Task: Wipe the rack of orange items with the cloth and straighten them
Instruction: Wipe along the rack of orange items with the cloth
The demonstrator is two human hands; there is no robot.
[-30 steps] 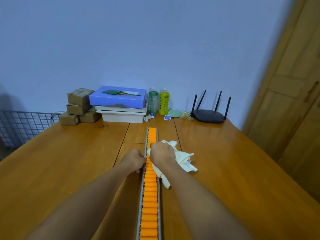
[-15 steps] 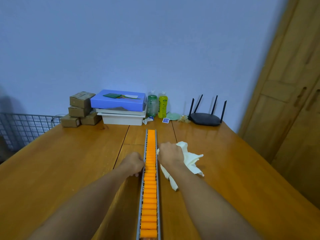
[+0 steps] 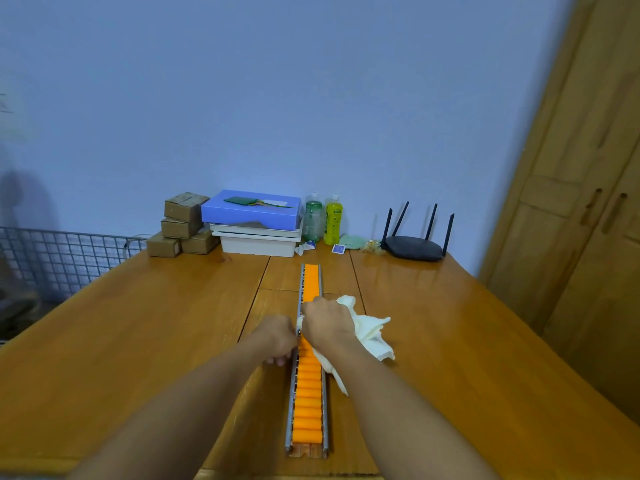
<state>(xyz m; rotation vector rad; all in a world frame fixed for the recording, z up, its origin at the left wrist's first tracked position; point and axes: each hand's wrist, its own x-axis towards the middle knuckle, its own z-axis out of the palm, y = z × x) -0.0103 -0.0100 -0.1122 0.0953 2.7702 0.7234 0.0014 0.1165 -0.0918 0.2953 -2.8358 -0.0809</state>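
A long narrow metal rack filled with a row of orange rollers runs straight away from me down the middle of the wooden table. My right hand presses a crumpled white cloth onto the rollers about halfway along; the cloth spills off to the right onto the table. My left hand is curled against the rack's left rail right beside the right hand, steadying it. The rollers under my hands are hidden.
At the table's far edge stand small cardboard boxes, a blue box on white trays, two drink bottles and a black router. A wire grid lies beyond the left edge. A wooden wardrobe stands on the right.
My right hand with the cloth slid off the rollers to the right rail half a second ago and is now back on top of them. The left hand stayed on the left rail.
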